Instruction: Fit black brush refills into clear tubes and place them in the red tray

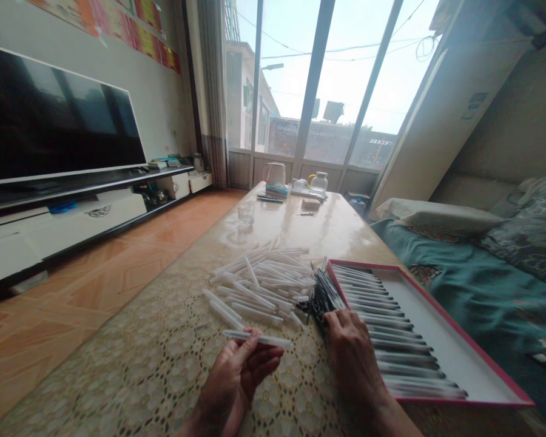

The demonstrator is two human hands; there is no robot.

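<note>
My left hand [246, 370] pinches a translucent white pen barrel [273, 342] between thumb and fingers, held level above the table. It has a pointed tip at its left end. My right hand [348, 337] reaches down at a pile of black-ended pen parts [325, 294] beside the box, its fingers curled over; its fingertips and whatever they grip are hidden. Beyond my left hand lies a loose heap of white pen barrels [264, 279]. A shallow box with a pink rim [473, 337] holds a row of pens with dark ends [391, 321] along its left side.
The table [164, 358] has a patterned cover. A drinking glass [246, 215] stands past the heap. Farther back are a glass pitcher [318, 183], a beige container [275, 176] and a small box [310, 204]. A bed or sofa [441, 261] borders the right side.
</note>
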